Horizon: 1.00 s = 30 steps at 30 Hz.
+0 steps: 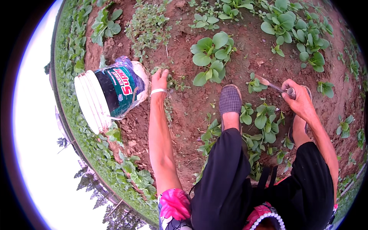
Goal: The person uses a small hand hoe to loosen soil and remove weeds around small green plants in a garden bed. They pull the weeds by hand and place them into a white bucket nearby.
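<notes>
My right hand (297,96) grips the handle of a small hand digging tool (271,84). Its narrow brownish blade points left, close to a small leafy seedling (254,84). My left hand (160,79), with a white band at the wrist, reaches down to low weeds (176,83) at the soil. Whether its fingers hold any of them cannot be made out. Just left of that hand a plastic bucket (115,90) with a printed label lies on its side. Its white ribbed rim faces left.
My shoe (230,99) stands on the reddish soil (187,115) among leafy seedlings (266,120). A larger clump of round-leaved plants (212,56) grows ahead, between my hands. Spreading weeds (148,27) lie beyond the bucket. Rows of leafy crops (138,175) run along the left.
</notes>
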Motion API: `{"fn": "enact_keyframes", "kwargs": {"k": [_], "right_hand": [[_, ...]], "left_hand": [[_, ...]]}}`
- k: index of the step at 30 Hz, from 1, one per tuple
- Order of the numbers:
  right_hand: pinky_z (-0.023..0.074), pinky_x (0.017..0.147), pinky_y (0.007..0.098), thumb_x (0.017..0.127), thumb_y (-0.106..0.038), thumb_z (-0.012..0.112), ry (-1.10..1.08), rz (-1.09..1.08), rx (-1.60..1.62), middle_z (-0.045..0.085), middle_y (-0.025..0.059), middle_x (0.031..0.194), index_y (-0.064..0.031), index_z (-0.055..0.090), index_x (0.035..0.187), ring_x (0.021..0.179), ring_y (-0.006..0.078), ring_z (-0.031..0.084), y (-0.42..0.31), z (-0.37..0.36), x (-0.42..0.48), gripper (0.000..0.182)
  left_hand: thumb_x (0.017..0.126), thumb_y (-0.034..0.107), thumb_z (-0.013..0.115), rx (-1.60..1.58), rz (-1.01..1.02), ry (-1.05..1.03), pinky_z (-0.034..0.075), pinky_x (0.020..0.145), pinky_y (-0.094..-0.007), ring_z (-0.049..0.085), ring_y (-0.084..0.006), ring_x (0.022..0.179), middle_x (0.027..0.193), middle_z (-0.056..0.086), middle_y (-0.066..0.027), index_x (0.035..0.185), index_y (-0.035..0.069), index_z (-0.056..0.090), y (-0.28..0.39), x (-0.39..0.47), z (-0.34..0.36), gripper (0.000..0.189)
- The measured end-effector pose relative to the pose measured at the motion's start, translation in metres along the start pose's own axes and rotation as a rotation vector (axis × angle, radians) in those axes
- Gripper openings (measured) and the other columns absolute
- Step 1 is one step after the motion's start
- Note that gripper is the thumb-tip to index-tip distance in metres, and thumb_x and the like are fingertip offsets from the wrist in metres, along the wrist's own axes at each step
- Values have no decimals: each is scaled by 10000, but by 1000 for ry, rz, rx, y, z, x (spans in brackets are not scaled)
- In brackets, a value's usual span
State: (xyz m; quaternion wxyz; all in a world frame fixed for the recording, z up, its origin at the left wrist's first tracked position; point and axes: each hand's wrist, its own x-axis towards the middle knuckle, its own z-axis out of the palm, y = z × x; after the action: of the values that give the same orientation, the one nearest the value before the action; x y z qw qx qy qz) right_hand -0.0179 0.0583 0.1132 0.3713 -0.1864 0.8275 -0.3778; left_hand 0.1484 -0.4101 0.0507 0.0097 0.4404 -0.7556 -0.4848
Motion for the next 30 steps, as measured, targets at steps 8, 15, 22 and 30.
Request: {"fn": "enact_keyframes", "kwargs": {"k": [8,15,22,30], "right_hand": [[393,545,324,783,-37,611,-3,9,-2,493,70,606,-34,507,886,563,156,467,-1,0,0,146],[393,544,328,781,-37,612,-9,-8,-6,501,77,610,-35,508,888,559,168,468,-1,0,1,149],[393,547,330,778,-38,616,5,-2,-2,505,80,610,-35,510,889,561,169,470,1,0,1,153],[388,544,326,778,-34,609,-3,7,1,491,74,609,-35,505,884,563,168,462,1,1,2,148]], "left_hand": [[853,360,605,959,317,62,460,735,-505,574,-462,852,866,610,-284,960,-23,539,19,-37,11,403],[873,244,567,1065,290,25,498,700,-481,615,-418,771,805,634,-241,871,-12,526,11,-36,15,259],[884,151,523,600,307,116,494,662,-449,609,-398,756,836,607,-231,1039,14,528,18,-44,12,206],[813,68,575,1078,476,4,477,645,-488,587,-418,799,935,550,-158,1139,107,499,22,-53,30,336]]}}
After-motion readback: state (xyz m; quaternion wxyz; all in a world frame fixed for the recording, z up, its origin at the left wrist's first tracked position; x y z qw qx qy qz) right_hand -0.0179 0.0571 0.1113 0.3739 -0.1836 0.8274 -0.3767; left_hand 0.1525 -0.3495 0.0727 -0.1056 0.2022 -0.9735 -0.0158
